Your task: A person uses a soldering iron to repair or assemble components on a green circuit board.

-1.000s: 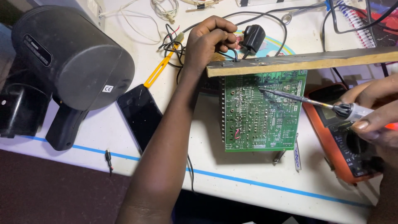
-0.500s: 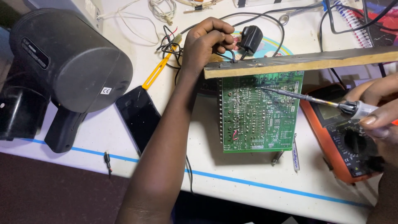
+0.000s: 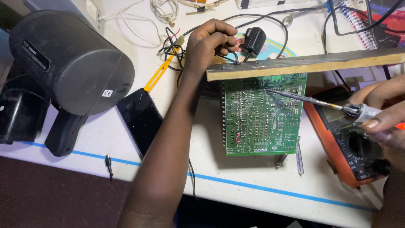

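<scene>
A green circuit board (image 3: 261,116) lies solder side up on the white table, its far edge under a long wooden strip (image 3: 308,63). My right hand (image 3: 382,112) grips a soldering iron (image 3: 320,102) whose thin tip touches the board near its upper middle. My left hand (image 3: 209,42) reaches past the board's top left corner, fingers pinched on a thin wire (image 3: 234,57) at the end of the strip.
A large black cylindrical device (image 3: 71,63) stands at the left. A dark phone (image 3: 141,120) and a yellow-handled tool (image 3: 158,74) lie beside my left forearm. An orange multimeter (image 3: 352,145) sits at the right. A black plug adapter (image 3: 254,40) and tangled cables lie behind.
The view has shifted slightly. The soldering iron tip has stayed on the upper part of the board, and my left hand has kept its pinch near the strip's end.
</scene>
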